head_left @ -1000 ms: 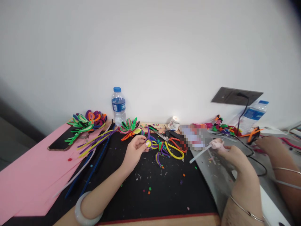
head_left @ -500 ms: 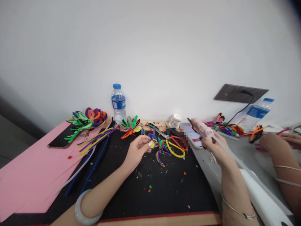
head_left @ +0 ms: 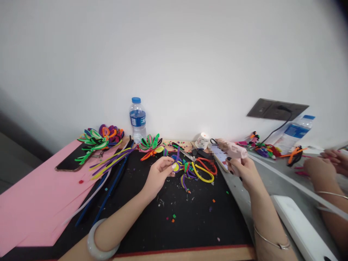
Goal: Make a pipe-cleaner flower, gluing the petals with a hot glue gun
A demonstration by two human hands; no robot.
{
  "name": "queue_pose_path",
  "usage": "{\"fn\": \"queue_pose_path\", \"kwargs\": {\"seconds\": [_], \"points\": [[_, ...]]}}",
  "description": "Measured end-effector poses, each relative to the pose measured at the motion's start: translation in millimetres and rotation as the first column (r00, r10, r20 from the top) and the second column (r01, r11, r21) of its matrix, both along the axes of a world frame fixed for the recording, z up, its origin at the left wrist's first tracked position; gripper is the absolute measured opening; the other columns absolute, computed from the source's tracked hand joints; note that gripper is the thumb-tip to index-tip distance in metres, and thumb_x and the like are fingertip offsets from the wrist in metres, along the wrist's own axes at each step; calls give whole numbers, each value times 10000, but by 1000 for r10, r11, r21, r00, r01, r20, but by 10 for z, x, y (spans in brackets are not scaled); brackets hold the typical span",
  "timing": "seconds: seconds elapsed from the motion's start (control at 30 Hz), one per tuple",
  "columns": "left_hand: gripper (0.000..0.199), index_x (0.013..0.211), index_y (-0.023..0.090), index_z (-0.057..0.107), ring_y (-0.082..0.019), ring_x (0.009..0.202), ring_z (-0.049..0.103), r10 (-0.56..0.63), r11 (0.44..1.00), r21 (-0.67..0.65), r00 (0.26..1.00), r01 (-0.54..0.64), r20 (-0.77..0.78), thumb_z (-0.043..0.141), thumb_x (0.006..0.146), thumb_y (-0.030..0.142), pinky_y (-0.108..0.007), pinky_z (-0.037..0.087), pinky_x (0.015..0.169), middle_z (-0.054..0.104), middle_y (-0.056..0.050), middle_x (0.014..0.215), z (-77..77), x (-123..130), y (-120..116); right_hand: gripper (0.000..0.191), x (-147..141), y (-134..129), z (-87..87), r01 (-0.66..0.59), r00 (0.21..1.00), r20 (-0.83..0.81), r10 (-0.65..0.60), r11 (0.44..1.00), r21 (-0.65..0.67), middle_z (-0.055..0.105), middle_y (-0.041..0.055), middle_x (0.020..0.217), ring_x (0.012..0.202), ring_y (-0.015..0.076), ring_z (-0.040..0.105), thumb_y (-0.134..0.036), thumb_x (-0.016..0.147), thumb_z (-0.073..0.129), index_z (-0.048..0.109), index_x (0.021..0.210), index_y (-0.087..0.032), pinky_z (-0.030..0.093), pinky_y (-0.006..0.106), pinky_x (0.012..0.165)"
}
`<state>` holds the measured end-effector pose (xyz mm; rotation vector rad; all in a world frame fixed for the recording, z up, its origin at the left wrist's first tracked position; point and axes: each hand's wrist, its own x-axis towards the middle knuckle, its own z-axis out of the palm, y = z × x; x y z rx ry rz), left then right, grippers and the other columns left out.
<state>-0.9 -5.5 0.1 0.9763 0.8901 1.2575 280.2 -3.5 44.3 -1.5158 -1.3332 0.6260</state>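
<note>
Between the thumb and fingers of my left hand [head_left: 161, 174] is a purple-and-yellow pipe-cleaner piece [head_left: 176, 166] with a round yellow middle. My right hand [head_left: 243, 170] is wrapped round the grip of a pale pink glue gun [head_left: 235, 149], its nozzle pointing left over a phone [head_left: 221, 157]. A white strip trails from behind the gun to the right. Just right of my left hand lie a bundle of coloured pipe cleaners [head_left: 187, 168], a yellow loop [head_left: 203, 179] and scissors [head_left: 187, 156] with dark blades partly covered.
Pipe-cleaner flowers [head_left: 100, 139] and a dark phone [head_left: 69, 161] lie on pink paper [head_left: 40, 203] at left. A water bottle [head_left: 137, 121] and paper cup [head_left: 202, 140] stand by the wall. At right are a white power strip [head_left: 301, 228] and another person's hands [head_left: 319, 170].
My right hand with the glue gun has shifted slightly right and turned, baring more of the phone and power strip. My left hand stays put. The other person's hands have moved a little.
</note>
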Motion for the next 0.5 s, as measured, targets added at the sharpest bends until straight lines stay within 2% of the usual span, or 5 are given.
{"fn": "queue_pose_path", "kwargs": {"seconds": [0.1, 0.2, 0.3, 0.4, 0.5], "points": [[233, 830, 176, 557, -82, 541, 546, -9, 1000, -24, 1000, 9, 11, 682, 652, 261, -234, 479, 576, 604, 29, 688, 4, -3, -4, 113, -20, -1, -15, -127, 958, -269, 100, 988, -85, 531, -3, 547, 415, 104, 436, -260, 686, 555, 536, 728, -158, 333, 218, 384], [235, 831, 180, 554, -80, 535, 544, -11, 999, -50, 999, 13, 34, 685, 651, 256, -239, 481, 585, 602, 34, 678, 13, -9, -7, 153, -93, -40, 6, -237, 902, -387, 191, 969, -75, 513, -3, 528, 386, 84, 396, -291, 688, 592, 528, 660, -155, 311, 221, 370], [228, 841, 181, 554, -76, 545, 538, -23, 998, -53, 996, 28, 87, 680, 663, 246, -232, 477, 586, 594, 32, 681, 24, -19, -13, 209, -198, -81, 39, -347, 837, -463, 292, 937, -36, 498, -9, 535, 375, 77, 370, -343, 684, 621, 545, 722, -152, 321, 235, 372], [225, 853, 183, 562, -72, 563, 531, -54, 997, -51, 985, 64, 164, 680, 670, 242, -224, 471, 590, 577, 30, 693, 34, -31, -21, 295, -289, -70, 54, -491, 760, -505, 408, 871, -35, 479, -25, 512, 372, 80, 369, -408, 688, 626, 557, 821, -155, 332, 234, 367], [227, 856, 185, 577, -64, 567, 518, -87, 993, -52, 971, 102, 224, 690, 665, 238, -217, 466, 587, 567, 28, 712, 39, -42, -27, 322, -352, 8, 43, -631, 671, -531, 517, 774, -45, 469, -44, 477, 337, 52, 324, -434, 707, 621, 549, 832, -146, 312, 208, 344]]}}
